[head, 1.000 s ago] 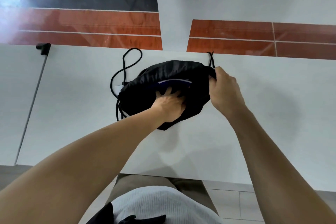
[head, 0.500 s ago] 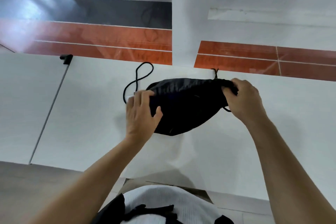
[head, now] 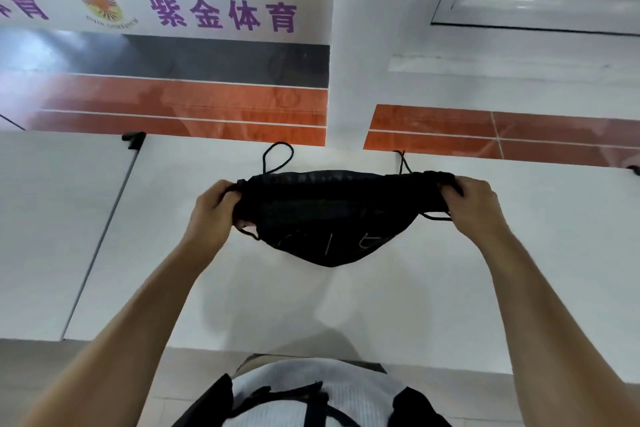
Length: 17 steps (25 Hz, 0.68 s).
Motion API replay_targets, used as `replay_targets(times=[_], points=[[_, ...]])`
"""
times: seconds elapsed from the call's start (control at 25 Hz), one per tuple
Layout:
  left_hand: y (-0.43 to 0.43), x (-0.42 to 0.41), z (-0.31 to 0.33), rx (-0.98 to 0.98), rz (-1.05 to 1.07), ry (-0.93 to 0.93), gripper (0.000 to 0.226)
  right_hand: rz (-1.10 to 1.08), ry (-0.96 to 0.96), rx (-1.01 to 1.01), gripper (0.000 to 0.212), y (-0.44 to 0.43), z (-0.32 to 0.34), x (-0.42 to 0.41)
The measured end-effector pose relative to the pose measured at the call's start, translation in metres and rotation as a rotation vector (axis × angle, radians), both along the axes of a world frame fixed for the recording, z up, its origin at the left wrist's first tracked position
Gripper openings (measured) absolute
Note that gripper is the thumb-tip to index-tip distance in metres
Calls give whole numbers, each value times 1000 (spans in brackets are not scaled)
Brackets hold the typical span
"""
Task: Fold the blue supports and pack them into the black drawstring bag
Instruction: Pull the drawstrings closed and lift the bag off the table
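Bag: the black fabric drawstring bag point(head: 332, 218) hangs stretched between both hands over the white counter point(head: 346, 305), its mouth edge pulled into a line from nine o'clock to three o'clock, its belly sagging toward six o'clock.
Left grip: the left hand point(head: 213, 210) is clenched on the bag's left corner, fingers curled round the gathered hem.
Right grip: the right hand point(head: 472, 206) is clenched on the right corner the same way.
Why held so: pulling the corners apart looks meant to draw the mouth closed and settle the load.
Cords: a thin black cord loop point(head: 277, 158) lies on the counter at twelve o'clock of the bag.
Blue supports: not visible; I judge them inside.
Change: a second ago the left hand was pressing down into the open bag; now it is out and gripping the corner, and the bag is lifted taut.
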<state>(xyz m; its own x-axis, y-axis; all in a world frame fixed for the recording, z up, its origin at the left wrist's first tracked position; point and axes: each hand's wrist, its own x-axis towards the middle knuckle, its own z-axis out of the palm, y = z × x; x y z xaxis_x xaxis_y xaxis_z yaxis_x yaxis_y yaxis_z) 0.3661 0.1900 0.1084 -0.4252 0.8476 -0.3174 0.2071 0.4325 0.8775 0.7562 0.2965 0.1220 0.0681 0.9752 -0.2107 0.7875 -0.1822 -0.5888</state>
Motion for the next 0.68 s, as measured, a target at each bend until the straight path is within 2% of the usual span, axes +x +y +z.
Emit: replay_targets(times=[0.08,0.16,0.24,0.32,0.44,0.48,0.56,0.64,0.68], points=[[2,-6,26,3,-52,17,27,28,119,-59,26,-5,11,5],[1,-18,49,34,-117,267,49,45,271,-109,24,-15,31,13],[-2,-40,62,58,-82,492,63,28,281,-68,27,-22,45,29],[-1,-68,58,39,86,513,62,-104,225,30,33,-26,43,51],[3,-98,37,-58,364,468,53,-481,325,106,41,-34,19,71],[4,-103,28,-105,408,462,51,-544,324,101,42,-38,9,71],[6,-104,10,-206,384,472,49,-540,281,63,38,-41,-8,63],[9,-88,-4,-309,260,562,45,-483,249,11,33,-43,-18,53],[9,-74,-7,-296,164,619,42,-440,210,-33,31,-44,-23,48]])
